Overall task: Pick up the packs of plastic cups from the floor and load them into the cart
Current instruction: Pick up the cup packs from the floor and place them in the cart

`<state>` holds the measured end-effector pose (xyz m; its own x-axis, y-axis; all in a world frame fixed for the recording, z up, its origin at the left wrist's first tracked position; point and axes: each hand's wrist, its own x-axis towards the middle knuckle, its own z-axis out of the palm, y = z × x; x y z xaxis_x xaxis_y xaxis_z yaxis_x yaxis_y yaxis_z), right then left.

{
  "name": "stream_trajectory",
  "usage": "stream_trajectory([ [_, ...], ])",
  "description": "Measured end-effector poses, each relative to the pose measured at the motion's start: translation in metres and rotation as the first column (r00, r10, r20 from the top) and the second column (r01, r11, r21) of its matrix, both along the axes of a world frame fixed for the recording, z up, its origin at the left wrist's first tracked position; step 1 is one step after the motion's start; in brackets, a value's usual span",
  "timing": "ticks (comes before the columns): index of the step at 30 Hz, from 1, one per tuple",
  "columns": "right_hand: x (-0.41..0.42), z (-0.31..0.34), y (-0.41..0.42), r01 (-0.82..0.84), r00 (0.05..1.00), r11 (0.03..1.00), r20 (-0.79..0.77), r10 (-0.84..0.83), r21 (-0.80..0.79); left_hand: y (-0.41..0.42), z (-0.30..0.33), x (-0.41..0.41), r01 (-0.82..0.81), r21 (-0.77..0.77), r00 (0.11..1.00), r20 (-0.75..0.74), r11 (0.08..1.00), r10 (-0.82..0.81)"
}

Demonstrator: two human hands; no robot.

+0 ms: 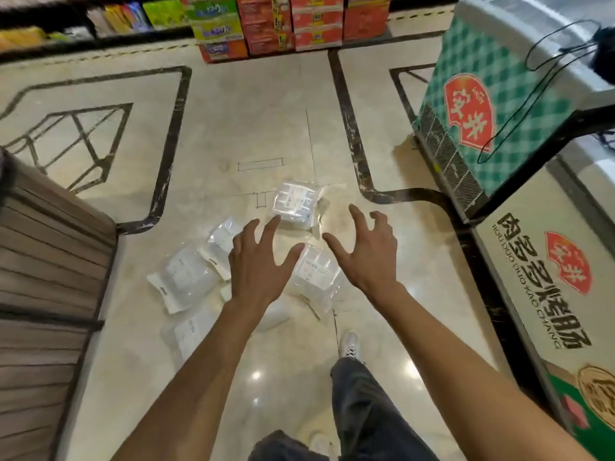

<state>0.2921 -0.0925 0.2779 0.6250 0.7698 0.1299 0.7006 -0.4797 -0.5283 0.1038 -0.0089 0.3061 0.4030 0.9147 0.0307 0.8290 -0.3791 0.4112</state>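
Dark trouser legs and a white shoe point(349, 344) sit lowest in view, the person standing on the glossy tiled floor point(253, 128) and leaning over a scatter of clear packs of plastic cups. Both bare arms stretch forward. Taking the middle pack point(316, 274) as the marker: the left hand point(258, 261) hovers just to its left and the right hand point(369, 251) just to its right, each with fingers spread wide and curled a little, holding nothing. The middle pack lies between the two palms, so I judge it the one about to be taken, though the farthest pack is also within reach.

Left of that marker lie two more packs, one flat point(186, 281) and one point(221, 242) partly under the left hand; nearer the feet, a fourth point(191, 331) shows beside the forearm, with another pale shape under the arm that is hard to make out. Beyond the marker sits the farthest pack point(296, 204).

To do this well, both palms should close on the pack's opposite sides, squeezing lightly; the wrap looks slippery and the cups inside could crush. Lifting level would stop the stack sagging.

Well to the left stands a brown slatted side point(50, 261), perhaps the cart; I cannot tell. Right of the marker are freezer chests point(482, 104), and far beyond, stacked cartons point(276, 24).
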Motion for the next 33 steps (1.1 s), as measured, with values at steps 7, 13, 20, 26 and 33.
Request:
stream_trajectory([
  [7, 0.046, -0.113, 0.099, 0.134, 0.973, 0.991, -0.187, -0.136, -0.023, 0.126, -0.117, 0.079, 0.104, -0.038, 0.989, -0.105, 0.994, -0.107],
  [13, 0.052, -0.299, 0.142, 0.269, 0.876, 0.960, -0.394, -0.276, -0.075, 0.202, -0.309, 0.115, 0.222, -0.151, 0.949, -0.192, 0.963, -0.248],
  [20, 0.045, -0.580, 0.166, 0.315, 0.803, 0.920, -0.451, -0.390, -0.235, 0.248, -0.605, 0.119, 0.423, -0.219, 0.843, -0.260, 0.879, -0.470],
  [26, 0.045, -0.728, 0.185, 0.244, 0.765, 0.890, -0.488, -0.422, -0.386, 0.281, -0.756, 0.119, 0.269, -0.368, 0.879, -0.285, 0.890, -0.383],
  [33, 0.039, -0.801, 0.204, 0.312, 0.722, 0.849, -0.474, -0.503, -0.426, 0.295, -0.836, 0.121, 0.267, -0.453, 0.857, -0.292, 0.850, -0.425],
])
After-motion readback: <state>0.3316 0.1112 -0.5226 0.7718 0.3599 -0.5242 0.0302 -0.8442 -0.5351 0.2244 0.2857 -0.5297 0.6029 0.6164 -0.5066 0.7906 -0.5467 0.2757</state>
